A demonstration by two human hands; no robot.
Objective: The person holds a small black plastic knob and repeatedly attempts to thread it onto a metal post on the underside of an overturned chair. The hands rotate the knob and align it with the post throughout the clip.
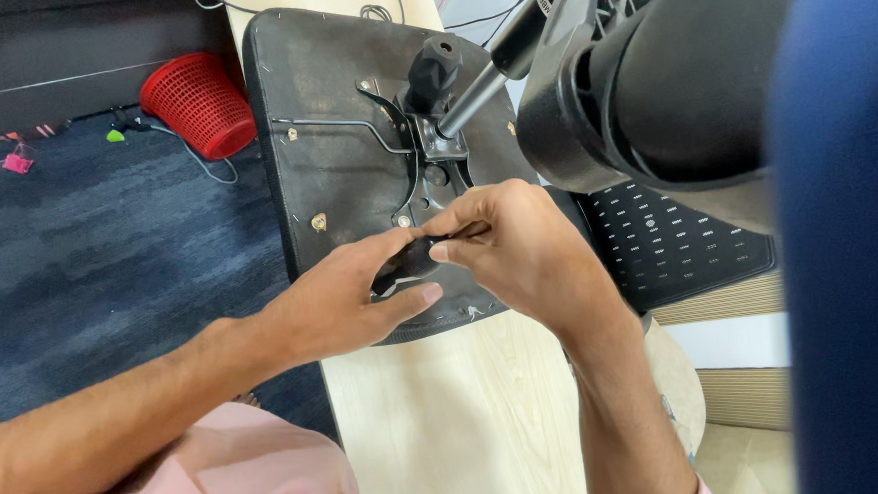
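An upturned black chair seat (328,133) lies on a pale wooden table (458,416), its underside facing me. A metal mechanism plate (432,142) with a black knob (434,69) and a gas-lift column (495,69) sits at its middle. My left hand (347,302) grips a small black part (405,264) at the seat's near edge. My right hand (504,244) pinches the same part from the right with fingertips closed on it. What lies under the fingers is hidden.
A red plastic basket (199,104) lies on the dark blue carpet (90,265) at the left. The black chair base (670,74) looms at the upper right, with a perforated black backrest (674,240) below it. A blurred blue shape (850,255) fills the right edge.
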